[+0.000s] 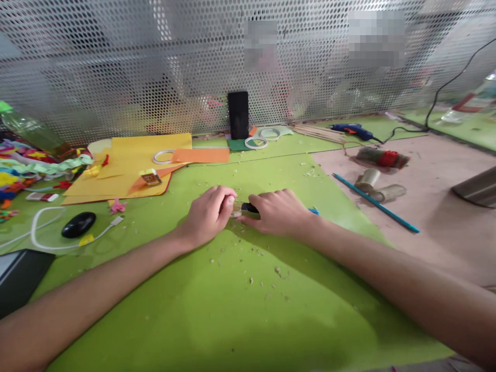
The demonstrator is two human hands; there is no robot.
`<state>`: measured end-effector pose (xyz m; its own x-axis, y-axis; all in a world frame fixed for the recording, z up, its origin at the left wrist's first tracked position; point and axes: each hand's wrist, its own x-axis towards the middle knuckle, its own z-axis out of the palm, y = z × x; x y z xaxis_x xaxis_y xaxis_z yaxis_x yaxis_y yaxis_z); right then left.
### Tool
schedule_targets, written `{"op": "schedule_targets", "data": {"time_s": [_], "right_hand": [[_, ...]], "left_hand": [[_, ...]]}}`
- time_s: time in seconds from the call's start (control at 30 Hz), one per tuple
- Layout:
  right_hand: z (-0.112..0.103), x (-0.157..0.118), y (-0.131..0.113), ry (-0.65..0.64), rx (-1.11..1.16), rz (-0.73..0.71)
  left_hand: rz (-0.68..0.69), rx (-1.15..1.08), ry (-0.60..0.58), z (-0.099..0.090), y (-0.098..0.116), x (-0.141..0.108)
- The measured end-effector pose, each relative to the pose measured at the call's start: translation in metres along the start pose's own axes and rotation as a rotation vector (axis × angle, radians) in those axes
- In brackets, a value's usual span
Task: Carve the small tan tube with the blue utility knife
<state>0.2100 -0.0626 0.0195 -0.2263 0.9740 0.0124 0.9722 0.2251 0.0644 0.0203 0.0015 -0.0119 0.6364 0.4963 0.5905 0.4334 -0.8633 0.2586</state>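
Note:
My left hand is closed, thumb against curled fingers, on a small pale wooden piece that is mostly hidden by the fingers. Beside it, my right hand wraps around a utility knife. The black front of this knife points toward the left hand, and its blue end sticks out behind the palm. Both hands are close together, low over the green mat. Pale shavings are scattered on the mat below them.
A phone leans against the perforated metal screen. Tape rings and yellow sheets lie ahead. On the right are a blue stick, cardboard-coloured rolls and a glue gun. A black mouse is left.

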Motion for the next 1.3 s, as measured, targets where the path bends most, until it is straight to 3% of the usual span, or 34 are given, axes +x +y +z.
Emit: {"op": "schedule_targets", "data": {"time_s": [0.23,0.6,1.3], "right_hand": [[-0.0017,-0.0013,-0.0036,0.03,-0.058,-0.037],[0.002,-0.002,-0.0079,0.035,-0.087,-0.084],[0.0028,-0.0013,-0.0066,0.012,-0.038,-0.054]], "left_hand": [[-0.05,0.015,-0.05,-0.0015,0.0013,-0.0025],[-0.006,0.039,-0.044,-0.0002,0.0017,-0.0023],[0.009,0.053,-0.05,0.0009,0.0002,-0.0028]]}}
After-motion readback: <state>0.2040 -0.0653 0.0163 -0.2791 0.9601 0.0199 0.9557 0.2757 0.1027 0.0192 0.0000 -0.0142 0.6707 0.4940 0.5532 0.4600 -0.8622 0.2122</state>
